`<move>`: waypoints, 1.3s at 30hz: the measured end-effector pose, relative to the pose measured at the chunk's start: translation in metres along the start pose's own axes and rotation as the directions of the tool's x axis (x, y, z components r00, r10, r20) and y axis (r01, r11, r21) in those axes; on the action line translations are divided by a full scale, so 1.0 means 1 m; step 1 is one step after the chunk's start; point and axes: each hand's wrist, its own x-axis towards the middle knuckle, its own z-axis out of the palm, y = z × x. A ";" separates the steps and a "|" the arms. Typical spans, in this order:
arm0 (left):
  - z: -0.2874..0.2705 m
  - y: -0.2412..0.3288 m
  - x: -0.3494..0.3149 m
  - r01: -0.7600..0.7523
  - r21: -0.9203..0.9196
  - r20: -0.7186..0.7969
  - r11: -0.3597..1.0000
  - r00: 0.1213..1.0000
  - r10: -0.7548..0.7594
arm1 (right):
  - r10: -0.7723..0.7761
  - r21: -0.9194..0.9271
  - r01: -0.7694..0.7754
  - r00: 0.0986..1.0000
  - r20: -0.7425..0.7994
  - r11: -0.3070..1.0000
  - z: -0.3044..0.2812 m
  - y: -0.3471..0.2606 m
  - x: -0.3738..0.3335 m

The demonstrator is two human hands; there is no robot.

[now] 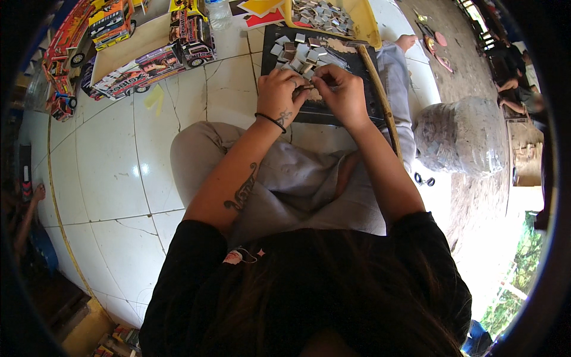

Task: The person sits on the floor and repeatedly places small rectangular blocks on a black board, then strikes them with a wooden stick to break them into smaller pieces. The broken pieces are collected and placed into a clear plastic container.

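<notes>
My left hand (278, 94) and my right hand (344, 94) meet over a black board (309, 114) in front of my crossed legs. Both are closed, with fingertips pinched around a small thin brownish piece (308, 87) between them. My fingers cover most of it, so its exact kind cannot be made out. Just beyond my fingertips, a heap of small flat grey and brown square pieces (302, 53) lies on the board. A long wooden stick (378, 89) rests along the board's right side, close to my right hand.
A yellow basin (373, 27) holds more square pieces behind the board. Colourful toy trucks (140, 71) and a plastic bottle (219, 13) stand at far left on the white tiles (113, 172). A filled clear bag (461, 135) and scissors (424, 179) are at right. Other people sit at both sides.
</notes>
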 end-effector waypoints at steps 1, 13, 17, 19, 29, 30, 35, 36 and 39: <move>0.000 0.000 0.001 0.004 -0.001 0.008 1.000 1.000 -0.004 | 0.028 0.016 -0.028 1.000 0.004 0.999 0.001 0.000 0.000; -0.001 -0.003 0.001 0.009 0.011 0.049 1.000 0.999 -0.009 | 0.089 -0.005 -0.089 0.996 0.030 0.996 -0.002 -0.001 -0.002; -0.001 -0.003 0.001 0.000 0.018 0.046 1.000 0.999 -0.001 | -0.012 -0.012 0.013 0.999 0.037 1.000 -0.002 -0.001 0.001; 0.000 -0.002 0.001 0.002 0.012 0.034 1.000 0.999 -0.002 | -0.044 -0.037 0.046 0.998 0.049 0.998 -0.002 0.000 0.001; 0.007 -0.002 0.012 -0.088 -0.240 -0.044 0.967 0.996 0.080 | -0.088 -0.228 0.081 0.996 -0.019 0.970 -0.023 0.004 -0.005; 0.006 -0.002 0.012 -0.069 -0.250 -0.032 0.966 0.997 0.063 | -0.156 -0.345 0.129 0.986 -0.052 0.930 -0.035 0.008 -0.011; 0.005 0.000 0.013 -0.058 -0.228 -0.043 0.972 0.998 0.050 | 0.414 -0.745 -0.337 0.906 -0.089 0.576 -0.086 0.030 -0.072; 0.004 0.001 0.013 -0.047 -0.256 -0.035 0.966 0.999 0.040 | 0.488 -0.703 -0.398 0.869 -0.083 0.589 -0.090 0.035 -0.077; 0.003 0.004 0.014 -0.028 -0.302 -0.020 0.953 1.000 0.023 | 0.355 -0.565 -0.322 0.933 -0.054 0.760 -0.100 0.037 -0.091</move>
